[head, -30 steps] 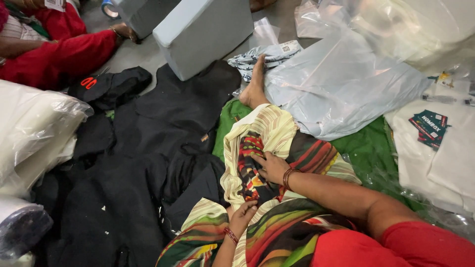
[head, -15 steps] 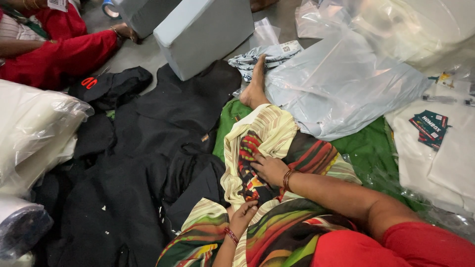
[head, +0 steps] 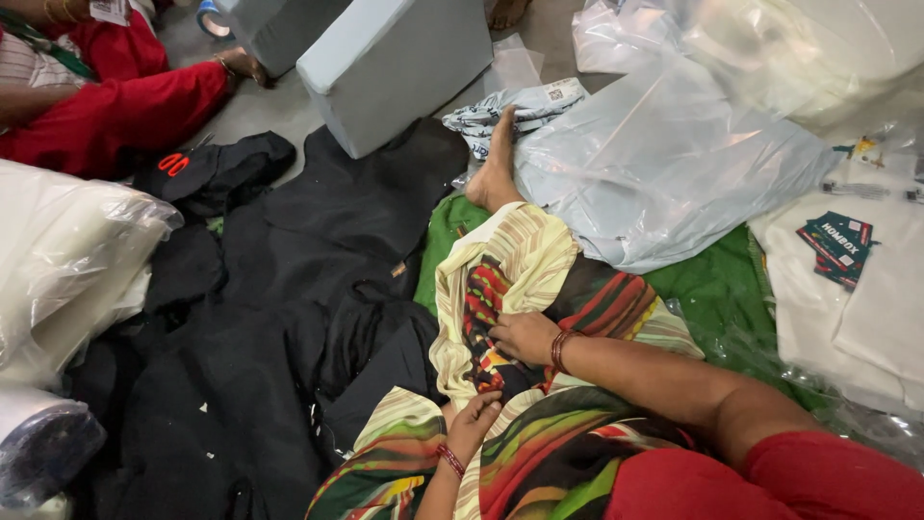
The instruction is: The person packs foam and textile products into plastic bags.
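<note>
Hand (head: 523, 336) on striped cloth (head: 500, 279), lengthwise away.

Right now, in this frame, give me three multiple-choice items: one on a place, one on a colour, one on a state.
1. Where does the black cloth lie relative to the striped fabric?
A. to its left
B. to its right
C. on top of it

2. What colour is the cloth under the clear plastic bag?
A. blue
B. green
C. white

3. What are the hands doing?
A. both lifted clear of everything
B. both resting on the striped fabric
C. both holding the grey box

Answers:
1 A: the black cloth fills the floor left of the striped fabric.
2 B: green shows beside the bag's lower edge.
3 B: the right hand and left hand both lie on the fabric, away from the grey box.
</note>
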